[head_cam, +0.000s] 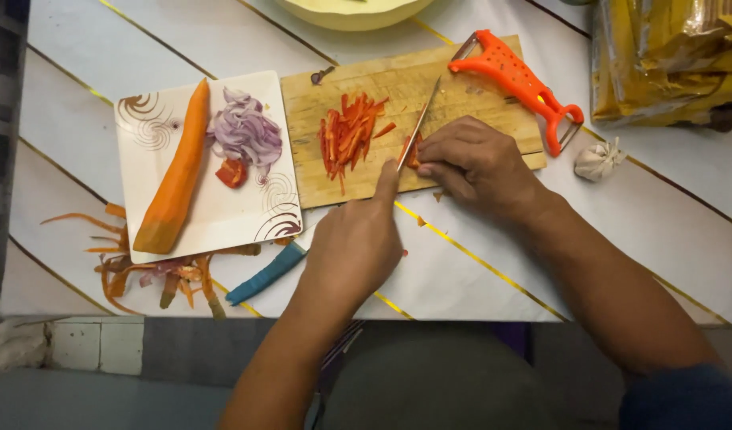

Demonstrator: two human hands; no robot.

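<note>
Gripping a knife by its handle, the left hand is seen from the back, its fingers curled shut around the grip and the index finger stretched forward along the spine of the blade. The forearm runs up from the bottom edge of the view, angled slightly to the right. The blade is laid slanting across a wooden cutting board, its tip pointing away from the person. Against the right side of the blade, a small red pepper piece is pinned to the board by the right hand, whose fingertips are bent under and pressed together on top of it, knuckles raised. The right forearm comes in from the lower right corner, a dark blue sleeve being seen at its end.

Left of the blade, a heap of red pepper strips is spread on the board. An orange peeler is laid over the board's far right corner. To the left of the board, a square white plate is set, holding a peeled carrot, sliced purple onion and a red pepper chunk. Carrot peelings and a blue handle are found by the plate's near edge
</note>
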